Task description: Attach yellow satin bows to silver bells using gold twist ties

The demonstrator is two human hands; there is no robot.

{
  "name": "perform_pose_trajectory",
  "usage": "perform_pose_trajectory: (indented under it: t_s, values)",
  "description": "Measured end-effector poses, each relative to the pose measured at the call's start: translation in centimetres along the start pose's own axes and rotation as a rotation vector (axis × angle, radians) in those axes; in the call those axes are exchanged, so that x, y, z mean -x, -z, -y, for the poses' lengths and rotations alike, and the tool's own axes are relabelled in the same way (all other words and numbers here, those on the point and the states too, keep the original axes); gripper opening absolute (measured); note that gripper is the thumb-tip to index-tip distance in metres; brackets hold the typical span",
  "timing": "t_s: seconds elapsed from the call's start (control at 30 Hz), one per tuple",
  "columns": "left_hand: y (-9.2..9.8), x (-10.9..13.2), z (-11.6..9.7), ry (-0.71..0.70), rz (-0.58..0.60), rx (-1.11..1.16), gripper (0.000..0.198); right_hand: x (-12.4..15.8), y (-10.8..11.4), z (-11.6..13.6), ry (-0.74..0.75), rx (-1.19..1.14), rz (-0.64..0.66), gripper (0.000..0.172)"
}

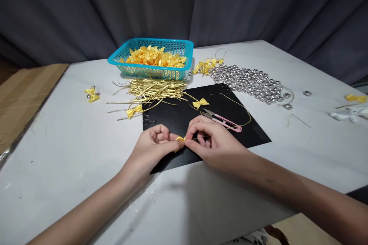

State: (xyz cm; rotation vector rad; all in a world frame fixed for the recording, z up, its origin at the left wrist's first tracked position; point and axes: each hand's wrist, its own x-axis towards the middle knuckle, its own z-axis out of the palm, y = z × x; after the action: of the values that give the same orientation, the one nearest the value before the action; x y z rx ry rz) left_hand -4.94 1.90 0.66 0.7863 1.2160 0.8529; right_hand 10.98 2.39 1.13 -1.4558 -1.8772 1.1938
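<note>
Between my two hands, over a black mat (pixel 169 116), is a small yellow ribbon bow (pixel 180 138), mostly covered by fingertips. My left hand (pixel 158 143) pinches the bow between thumb and forefinger. From the other side, the thumb and forefinger of my right hand (pixel 212 138) are pressed together at the bow's right edge, where a thin strand runs off; whether they grip bow or strand is hard to make out. Just beyond the right hand lie pink thread snips (pixel 227 123). Another yellow bow (pixel 200 103) rests on the mat, touching a gold cord.
A blue basket (pixel 115 59) full of yellow bows stands at the back. Before it lies a pile of gold twist ties (pixel 156 89). Many silver beads (pixel 250 82) spread to the right. Finished-looking bows (pixel 92 94) sit at left, with more bows (pixel 207 66) beside the beads.
</note>
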Motion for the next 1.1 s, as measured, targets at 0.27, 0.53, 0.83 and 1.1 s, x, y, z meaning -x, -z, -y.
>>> perform_pose_trajectory:
  t_s: [0.27, 0.53, 0.83, 1.1]
  values:
    - [0.1, 0.4, -0.3, 0.015, 0.051, -0.163, 0.017, 0.1, 0.0, -0.2, -0.066, -0.087, 0.068, 0.006]
    - [-0.3, 0.4, -0.2, -0.032, 0.070, -0.357, 0.019, 0.2, 0.1, -0.3, -0.025, -0.101, 0.053, 0.005]
    - [0.0, 0.0, 0.7, -0.173, -0.019, -0.381, 0.018, 0.1, 0.3, -0.3, -0.045, 0.057, 0.036, 0.007]
    - [-0.1, 0.3, 0.2, -0.172, -0.001, -0.293, 0.012, 0.3, 0.3, -0.2, -0.013, 0.041, -0.011, 0.011]
